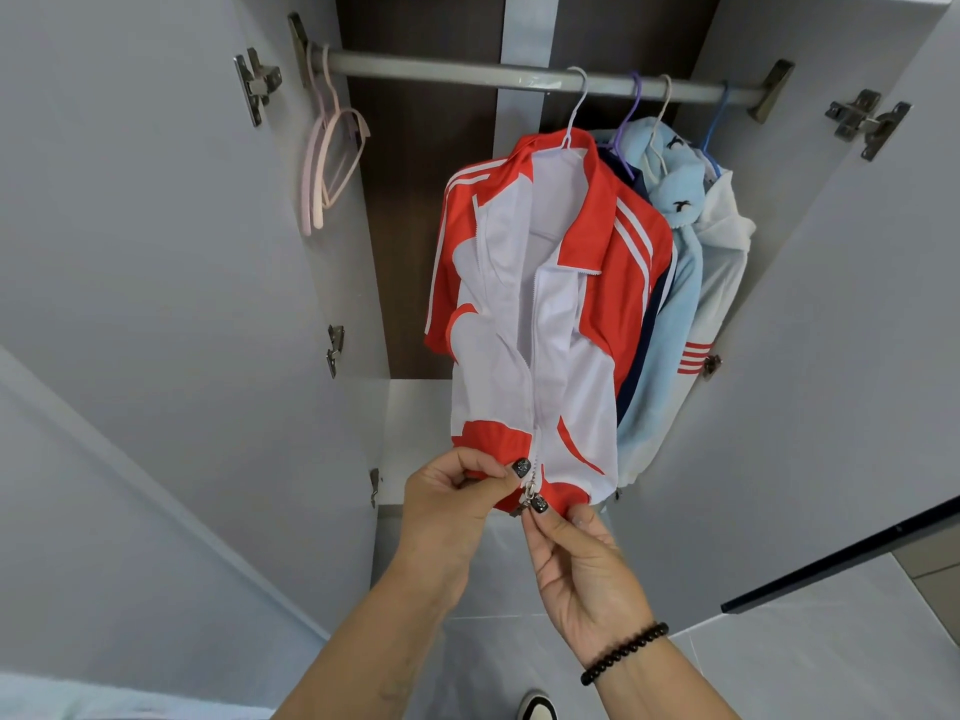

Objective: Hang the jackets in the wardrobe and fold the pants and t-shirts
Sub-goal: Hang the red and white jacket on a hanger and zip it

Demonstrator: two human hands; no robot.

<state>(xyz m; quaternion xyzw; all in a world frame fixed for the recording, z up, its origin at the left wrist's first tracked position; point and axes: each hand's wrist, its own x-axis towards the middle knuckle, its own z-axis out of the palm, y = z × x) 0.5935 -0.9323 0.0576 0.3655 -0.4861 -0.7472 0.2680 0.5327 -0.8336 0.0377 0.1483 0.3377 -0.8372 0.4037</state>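
- Red-and-white track jacket (540, 314): hangs on a white hanger (575, 109) from the grey wardrobe rail (467, 72), front facing the camera, collar spread, three white stripes on each shoulder. The upper front lies open, showing the white lining; the zip teeth meet only near the hem.
- Left hand (452, 491): fingers curled, pinching the left edge of the red hem just beside the zip, thumb with a dark patterned nail on top of the cloth.
- Right hand (576, 558): thumb and forefinger pinch the metal zip slider (530, 493) at the bottom of the jacket; the remaining fingers are loosely curled. A black bead bracelet (623, 652) circles the wrist.
- Other hung garments, to the right of the track jacket and touching one another: a navy garment (641, 324) on a purple hanger (631, 114), a light-blue fleece hooded jacket (670, 283) with small dark bird-like marks, and a white jacket (719, 283) with red stripes at the cuff, near a blue hanger (712, 132). No brand name or writing can be read on any of them.
- Two empty pink hangers (327, 163): at the far left end of the rail, well apart from the clothes.
- Wardrobe doors (130, 200): grey, both swung open, metal hinges (257, 83) on the inner edges; dark brown back panel behind the rail.
- Shoe (537, 708): white and black, on the pale floor at the lower edge.
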